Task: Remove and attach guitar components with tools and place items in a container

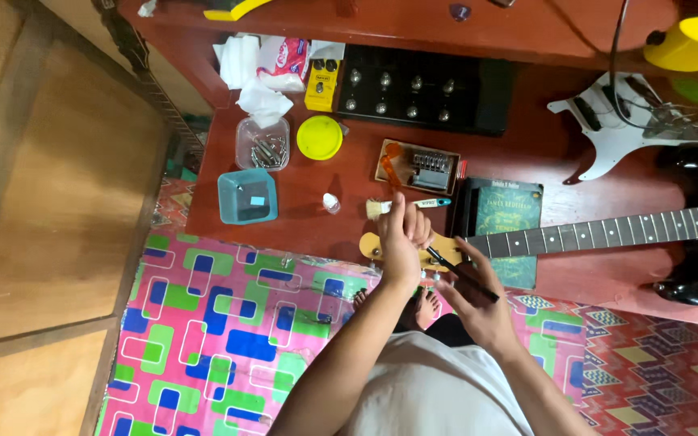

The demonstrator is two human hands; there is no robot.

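Guitar headstock (446,246) is lying at the red table's (309,226) front edge, with the left hand (401,234) closing around it and the right hand (474,303) pinching a thin black tool (462,274).

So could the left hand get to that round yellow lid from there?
Probably yes. The left hand rests on the guitar headstock, and the yellow lid lies farther back on the red table with only bare tabletop between them.

Both hands (404,238) (478,303) raised, fingers curled.
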